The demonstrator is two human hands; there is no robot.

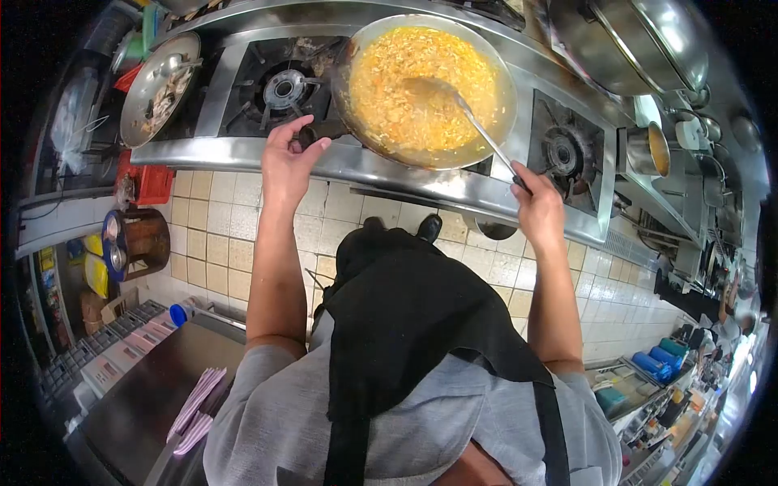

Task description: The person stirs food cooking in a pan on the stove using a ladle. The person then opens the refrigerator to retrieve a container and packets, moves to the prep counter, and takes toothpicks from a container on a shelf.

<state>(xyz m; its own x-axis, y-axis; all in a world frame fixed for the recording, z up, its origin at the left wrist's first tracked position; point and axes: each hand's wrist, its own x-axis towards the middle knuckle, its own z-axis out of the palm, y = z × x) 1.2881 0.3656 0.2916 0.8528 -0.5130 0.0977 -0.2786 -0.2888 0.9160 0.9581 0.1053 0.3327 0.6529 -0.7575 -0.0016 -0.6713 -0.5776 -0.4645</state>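
A wide pan (512, 105) sits on the stove, filled with a yellow-orange mix of small chopped pieces (389, 65). At the pan's left side, my left hand (290, 155) is closed around the end of its dark handle (328, 130), with thumb and forefinger on either side. My right hand (540, 209) grips the black handle of a long metal cooking spoon (478, 125). The spoon's broad head rests in the food near the pan's middle, partly coated, so its exact shape is unclear.
Unlit-looking burners flank the pan: one left (284, 89), one right (561, 150). A second pan (130, 121) with a ladle stands far left. A large steel pot (640, 49) and a smaller pot (648, 150) are right. Behind my left side is a steel counter (121, 405) with striped cloths (198, 397).
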